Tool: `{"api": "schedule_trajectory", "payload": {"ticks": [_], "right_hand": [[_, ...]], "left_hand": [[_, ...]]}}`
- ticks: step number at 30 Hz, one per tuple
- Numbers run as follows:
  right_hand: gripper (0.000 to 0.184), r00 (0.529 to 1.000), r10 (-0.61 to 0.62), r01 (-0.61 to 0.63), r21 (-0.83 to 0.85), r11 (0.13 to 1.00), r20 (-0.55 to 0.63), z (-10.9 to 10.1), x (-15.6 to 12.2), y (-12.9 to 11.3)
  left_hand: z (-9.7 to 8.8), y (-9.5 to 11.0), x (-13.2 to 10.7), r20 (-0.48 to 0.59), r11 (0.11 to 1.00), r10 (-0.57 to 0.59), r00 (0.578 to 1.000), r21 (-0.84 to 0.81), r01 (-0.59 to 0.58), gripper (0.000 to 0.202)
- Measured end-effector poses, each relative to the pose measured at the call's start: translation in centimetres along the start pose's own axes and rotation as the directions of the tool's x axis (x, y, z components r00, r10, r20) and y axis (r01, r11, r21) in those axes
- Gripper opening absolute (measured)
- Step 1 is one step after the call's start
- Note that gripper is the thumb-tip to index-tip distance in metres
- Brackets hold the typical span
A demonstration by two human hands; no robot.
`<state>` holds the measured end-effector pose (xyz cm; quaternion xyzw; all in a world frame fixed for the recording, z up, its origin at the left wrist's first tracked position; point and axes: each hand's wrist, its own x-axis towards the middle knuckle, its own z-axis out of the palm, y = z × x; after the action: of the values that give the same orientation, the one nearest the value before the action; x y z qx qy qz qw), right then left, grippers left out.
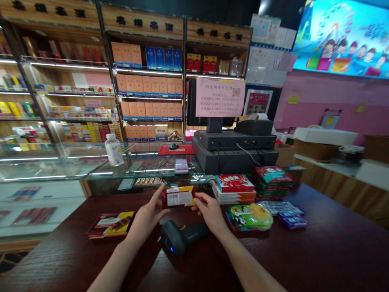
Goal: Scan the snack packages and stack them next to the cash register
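Note:
A red-and-yellow packaged chocolate bar (pixel 180 196) is held up between both hands, its white label and barcode facing me. My left hand (pixel 148 213) is around its left end, with thumb and fingers at the edge. At the right end, the fingers of my right hand (pixel 209 211) pinch it. Below the bar, a dark barcode scanner (pixel 174 239) lies on the counter with a blue light lit, its handle reaching toward my right wrist. Similar chocolate bars (pixel 112 224) are stacked to the left of my left forearm.
Right of my hands are green panda packets (pixel 249 217), purple packets (pixel 292 220), red-and-white boxes (pixel 234 184) and dark red packs (pixel 272 178). Behind stand a cash register (pixel 234 142), a glass display counter (pixel 146 166) and a white bottle (pixel 114 151).

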<state>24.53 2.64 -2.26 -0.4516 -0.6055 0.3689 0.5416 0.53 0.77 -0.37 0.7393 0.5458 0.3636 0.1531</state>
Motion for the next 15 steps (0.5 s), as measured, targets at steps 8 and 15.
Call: {"api": "schedule_trajectory", "payload": {"ticks": [8,15], "right_hand": [[0.034,0.999,0.017,-0.014,-0.044,0.999,0.050,-0.3,-0.1,-0.8],[0.034,0.998,0.023,-0.020,-0.046,0.999,0.060,-0.1,-0.2,-0.5]], "left_hand": [[-0.6,-0.8,0.0,-0.086,0.927,0.223,0.971,0.326,-0.184,0.070],[-0.9,-1.5,0.2,-0.022,0.868,0.417,0.909,0.305,-0.391,0.073]]}}
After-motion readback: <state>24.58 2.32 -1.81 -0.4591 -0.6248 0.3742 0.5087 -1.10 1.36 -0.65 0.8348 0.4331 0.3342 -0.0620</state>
